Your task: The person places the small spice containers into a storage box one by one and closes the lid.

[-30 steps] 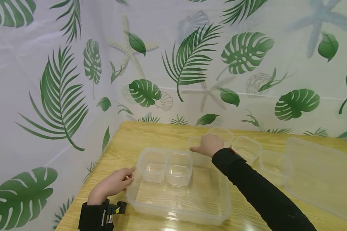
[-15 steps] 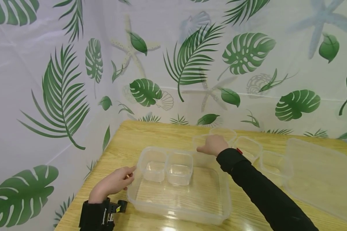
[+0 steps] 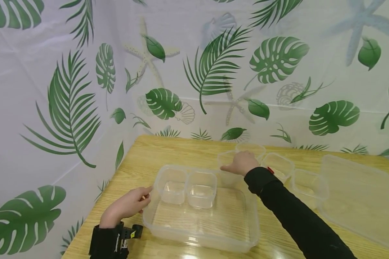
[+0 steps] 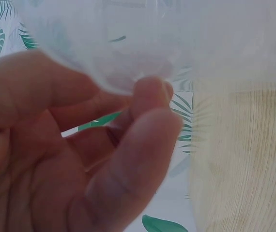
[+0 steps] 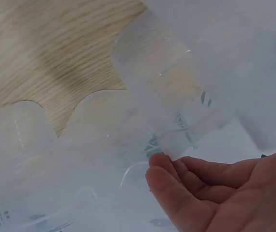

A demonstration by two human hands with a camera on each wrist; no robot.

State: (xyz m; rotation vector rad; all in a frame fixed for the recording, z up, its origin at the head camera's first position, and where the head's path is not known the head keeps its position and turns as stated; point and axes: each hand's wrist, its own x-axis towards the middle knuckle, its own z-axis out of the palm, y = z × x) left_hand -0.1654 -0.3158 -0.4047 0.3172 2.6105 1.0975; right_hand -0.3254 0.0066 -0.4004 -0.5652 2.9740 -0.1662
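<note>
Left hand (image 3: 128, 207), bent at wrist, pinched left rim of tub (image 3: 194, 235) | Right hand (image 3: 244, 163), reaching forward, pinched cup (image 3: 226, 159) at tub's far-right corner | Hand and cup had shifted slightly rightward.

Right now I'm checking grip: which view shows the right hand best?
The right wrist view: the right hand appears close up, its thumb and fingertips in plain sight. The head view shows it smaller, from the back, with most fingers hidden; the left wrist view shows none of it.
</note>
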